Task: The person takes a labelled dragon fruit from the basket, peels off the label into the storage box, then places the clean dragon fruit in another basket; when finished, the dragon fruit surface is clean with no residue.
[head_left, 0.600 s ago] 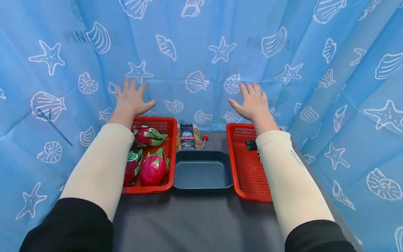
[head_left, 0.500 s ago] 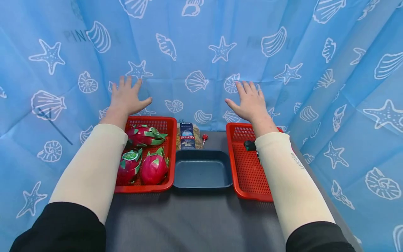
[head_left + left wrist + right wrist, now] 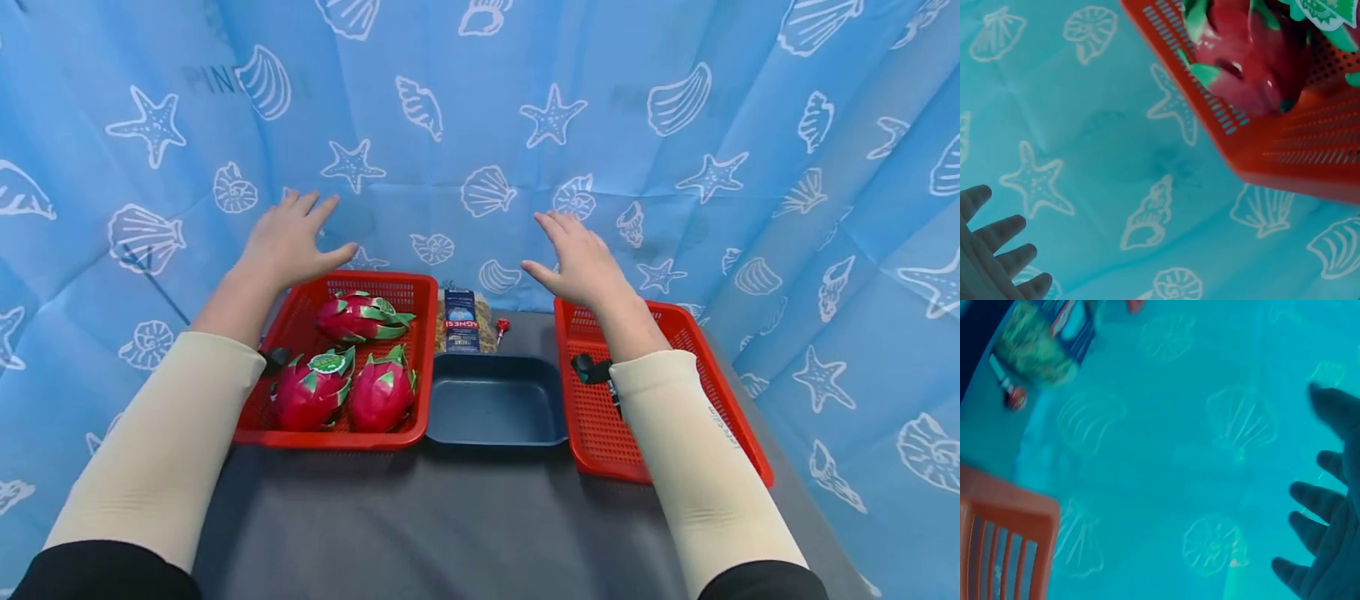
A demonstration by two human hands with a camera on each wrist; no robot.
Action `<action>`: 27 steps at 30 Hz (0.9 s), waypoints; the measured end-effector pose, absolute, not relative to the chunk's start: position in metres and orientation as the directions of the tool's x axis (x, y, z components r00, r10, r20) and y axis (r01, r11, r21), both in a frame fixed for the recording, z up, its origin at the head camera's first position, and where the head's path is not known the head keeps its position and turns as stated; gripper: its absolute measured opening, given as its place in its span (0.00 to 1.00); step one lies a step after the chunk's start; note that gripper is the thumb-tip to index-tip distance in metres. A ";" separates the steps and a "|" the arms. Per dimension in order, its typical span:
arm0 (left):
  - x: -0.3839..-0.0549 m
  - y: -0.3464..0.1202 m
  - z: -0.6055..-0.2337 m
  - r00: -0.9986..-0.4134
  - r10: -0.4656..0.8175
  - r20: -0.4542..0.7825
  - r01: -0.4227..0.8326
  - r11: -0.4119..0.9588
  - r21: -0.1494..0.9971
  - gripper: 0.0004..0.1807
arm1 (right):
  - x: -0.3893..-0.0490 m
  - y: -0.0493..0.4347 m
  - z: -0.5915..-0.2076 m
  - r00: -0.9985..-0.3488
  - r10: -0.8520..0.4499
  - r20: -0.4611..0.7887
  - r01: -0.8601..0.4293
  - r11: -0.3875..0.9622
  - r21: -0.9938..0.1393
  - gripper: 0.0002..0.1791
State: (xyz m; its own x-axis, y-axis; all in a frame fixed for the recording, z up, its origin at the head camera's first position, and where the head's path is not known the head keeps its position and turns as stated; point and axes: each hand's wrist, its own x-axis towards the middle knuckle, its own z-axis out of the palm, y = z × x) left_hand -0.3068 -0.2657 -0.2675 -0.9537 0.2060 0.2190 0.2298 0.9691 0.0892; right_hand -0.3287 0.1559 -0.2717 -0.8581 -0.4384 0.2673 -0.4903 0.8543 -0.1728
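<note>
My left hand (image 3: pixel 288 242) hangs in the air above the back of the left red basket (image 3: pixel 341 442), fingers extended and thumb apart, holding nothing. Three dragon fruits lie in that basket: one at the back (image 3: pixel 360 317), a stickered one (image 3: pixel 311 392) at front left and another (image 3: pixel 384 392) at front right. My right hand (image 3: pixel 581 258), likewise bare, is raised over the back of the right red basket (image 3: pixel 566 400), which my forearm partly covers. In the left wrist view, my fingers (image 3: pixel 1013 250) are spread in front of the curtain, apart from the basket.
Between the baskets sits a dark blue rectangular tray (image 3: pixel 495 439). Behind it are a bag of pasta (image 3: pixel 461 321) and a red lollipop (image 3: pixel 502 326) on the grey tabletop (image 3: pixel 480 525). A blue shell-patterned curtain (image 3: pixel 465 92) closes off the back and sides.
Both hands have shifted left, the right also a little lower. The head view has turned slightly left, and more of both baskets shows. Nothing has been picked up.
</note>
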 end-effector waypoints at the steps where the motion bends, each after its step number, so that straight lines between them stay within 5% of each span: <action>1: -0.303 -0.264 -0.268 -0.948 0.216 0.234 0.242 0.966 0.087 0.49 | -0.324 0.154 -0.272 -0.854 -0.447 0.266 -0.499 0.848 -0.175 0.45; 18: -0.205 -0.271 -0.286 -0.814 0.223 0.537 0.404 0.881 0.246 0.50 | -0.240 0.108 -0.292 -0.743 -0.617 0.258 -0.667 0.655 -0.355 0.37; 27: -0.139 -0.276 -0.338 -0.736 0.030 0.676 0.387 0.839 0.383 0.50 | -0.211 0.089 -0.323 -0.666 -0.650 0.366 -0.743 0.531 -0.407 0.30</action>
